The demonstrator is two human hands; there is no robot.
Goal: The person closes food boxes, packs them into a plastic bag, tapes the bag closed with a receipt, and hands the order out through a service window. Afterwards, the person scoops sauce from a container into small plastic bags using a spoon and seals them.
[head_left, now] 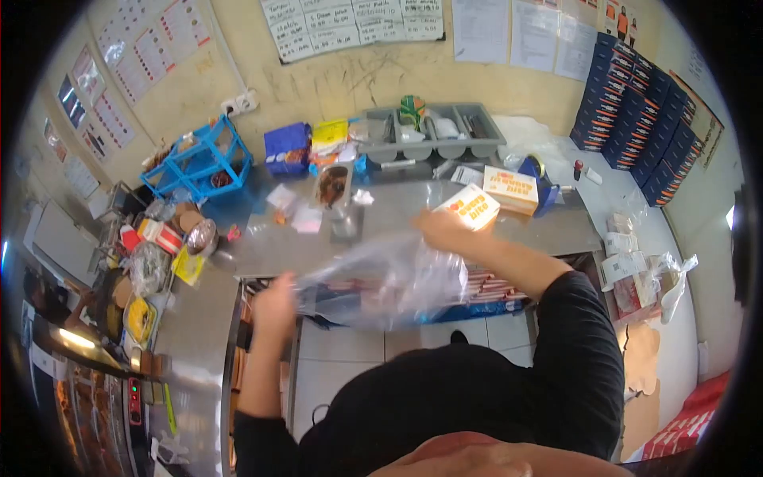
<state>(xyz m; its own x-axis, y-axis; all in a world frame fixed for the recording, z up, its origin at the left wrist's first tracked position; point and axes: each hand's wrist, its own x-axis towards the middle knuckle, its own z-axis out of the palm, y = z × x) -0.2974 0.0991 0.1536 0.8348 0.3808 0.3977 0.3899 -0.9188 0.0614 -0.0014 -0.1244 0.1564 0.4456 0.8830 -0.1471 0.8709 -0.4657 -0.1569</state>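
Observation:
A clear plastic bag [381, 278] is stretched out between my two hands, in front of the metal counter's near edge. My left hand [274, 306] is closed on the bag's left end. At the bag's upper right, my right hand [439, 230] grips its other end. Just beyond the right hand stands a white and orange printed box [474, 208], and a second such box [511, 189] is behind it to the right. Past the bag, a metal container [332, 189] with brown contents sits on the counter.
A grey divided tray [445, 147] lies against the wall, with a tape dispenser [544, 187] to its right. Dark blue boxes [636, 119] are stacked at the back right. A blue rack [207, 163] stands at the left, near bagged food [149, 266].

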